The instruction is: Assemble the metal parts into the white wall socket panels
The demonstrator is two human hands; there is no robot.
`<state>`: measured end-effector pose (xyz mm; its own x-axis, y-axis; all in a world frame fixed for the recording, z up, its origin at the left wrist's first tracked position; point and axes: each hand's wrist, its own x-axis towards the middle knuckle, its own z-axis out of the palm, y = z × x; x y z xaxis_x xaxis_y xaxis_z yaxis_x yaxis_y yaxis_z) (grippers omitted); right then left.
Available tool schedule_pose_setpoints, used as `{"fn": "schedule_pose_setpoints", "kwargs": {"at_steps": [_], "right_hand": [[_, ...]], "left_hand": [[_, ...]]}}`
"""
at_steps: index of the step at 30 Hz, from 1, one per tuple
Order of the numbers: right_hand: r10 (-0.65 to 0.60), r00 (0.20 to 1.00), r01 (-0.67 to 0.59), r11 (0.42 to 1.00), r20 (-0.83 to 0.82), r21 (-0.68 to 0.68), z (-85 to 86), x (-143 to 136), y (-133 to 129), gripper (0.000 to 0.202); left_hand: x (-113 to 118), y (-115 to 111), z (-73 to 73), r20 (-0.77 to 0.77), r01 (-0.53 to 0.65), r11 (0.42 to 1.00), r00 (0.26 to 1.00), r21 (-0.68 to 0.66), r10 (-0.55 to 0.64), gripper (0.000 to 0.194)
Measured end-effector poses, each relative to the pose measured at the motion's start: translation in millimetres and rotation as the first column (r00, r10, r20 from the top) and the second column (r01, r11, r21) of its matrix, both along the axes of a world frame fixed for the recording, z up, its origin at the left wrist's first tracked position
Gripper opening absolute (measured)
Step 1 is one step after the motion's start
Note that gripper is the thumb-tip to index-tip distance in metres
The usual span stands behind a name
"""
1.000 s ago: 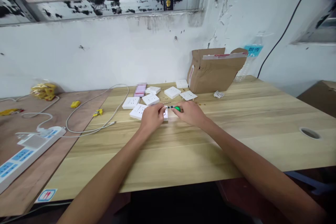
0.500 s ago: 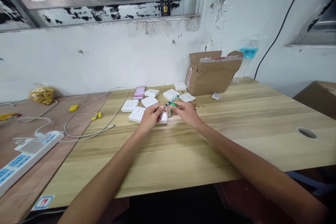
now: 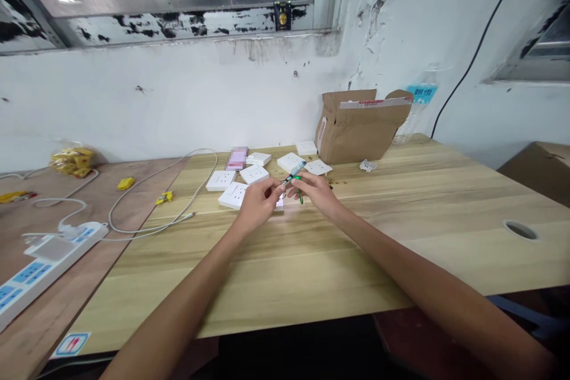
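My left hand (image 3: 259,202) is closed, its thumb and forefinger pinching near the lower end of a slim pen-like tool (image 3: 297,167) with a translucent blue end. Close against it, my right hand (image 3: 315,190) is closed on a small green item (image 3: 300,196), which hangs from its fingertips; its kind is too small to make out. Both hands hover above several white wall sockets (image 3: 232,195) on the wooden table (image 3: 285,267). The fingers partly cover one socket.
Behind the hands stand a brown cardboard box (image 3: 363,130) and a plastic bottle (image 3: 418,107). A white cable (image 3: 162,228) loops across the left side near a power strip (image 3: 48,264). Yellow pieces (image 3: 126,183) and a bag of them (image 3: 73,160) lie at far left.
The green item has swung from between the hands to hang lower under my right fingers. My left hand has shifted slightly right, and the tool's angle is a little steeper.
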<state>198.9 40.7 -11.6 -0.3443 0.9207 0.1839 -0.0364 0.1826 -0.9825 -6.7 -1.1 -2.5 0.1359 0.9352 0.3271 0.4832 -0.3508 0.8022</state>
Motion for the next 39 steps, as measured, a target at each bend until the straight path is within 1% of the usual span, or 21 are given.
{"fn": "schedule_pose_setpoints", "kwargs": {"at_steps": [6, 9, 12, 16, 18, 21, 24, 27, 32, 36, 39], "right_hand": [[-0.052, 0.983, 0.03, 0.992, 0.174, 0.125, 0.7, 5, 4, 0.033], [-0.061, 0.979, 0.042, 0.994, 0.192, 0.101, 0.0, 6, 5, 0.034], [-0.055, 0.982, 0.049, 0.998, 0.18, 0.036, 0.2, 5, 5, 0.037], [-0.06, 0.985, 0.059, 0.998, 0.161, 0.011, 1.7, 3, 2, 0.039], [-0.062, 0.991, 0.063, 0.998, 0.115, -0.004, 2.9, 3, -1, 0.038], [-0.033, 0.999, 0.032, 0.996, -0.014, -0.084, 3.1, 1, -5, 0.035], [-0.009, 0.987, -0.019, 0.985, -0.16, -0.174, 0.5, -3, -8, 0.038], [-0.027, 0.976, -0.019, 0.978, -0.215, -0.207, -2.5, -7, -9, 0.042], [-0.115, 0.977, 0.078, 0.976, -0.18, -0.201, -3.7, -8, -5, 0.048], [-0.121, 0.986, 0.102, 0.982, -0.111, -0.16, -2.9, -3, -3, 0.047], [-0.137, 0.987, 0.125, 0.982, -0.079, -0.142, -3.7, 0, -1, 0.046]], "left_hand": [[-3, 3, -0.4, -0.022, -0.014, 1.0, 1.0, -0.018, 0.013, 0.034], [-5, 5, -2.1, -0.042, -0.004, 1.0, 0.999, -0.018, 0.003, 0.033], [-6, 7, -5.0, -0.025, 0.003, 1.0, 1.0, -0.025, -0.004, 0.028], [-7, 11, -7.5, 0.109, 0.063, 0.989, 0.993, -0.131, -0.048, 0.033], [-9, 12, -6.9, 0.174, 0.105, 0.98, 0.982, -0.168, -0.075, 0.037], [-10, 13, -5.3, 0.199, 0.146, 0.975, 0.974, -0.168, -0.111, 0.038], [-8, 12, -6.5, 0.188, 0.167, 0.974, 0.972, -0.15, -0.138, 0.037], [-4, 12, -10.1, 0.173, 0.185, 0.971, 0.972, -0.151, -0.158, 0.034], [-4, 13, -12.9, 0.125, 0.17, 0.974, 0.98, -0.146, -0.152, 0.03], [-11, 17, -12.5, 0.048, 0.129, 0.988, 0.991, -0.088, -0.126, 0.029], [-15, 19, -13.3, 0.005, 0.127, 0.991, 0.992, -0.049, -0.127, 0.026]]}}
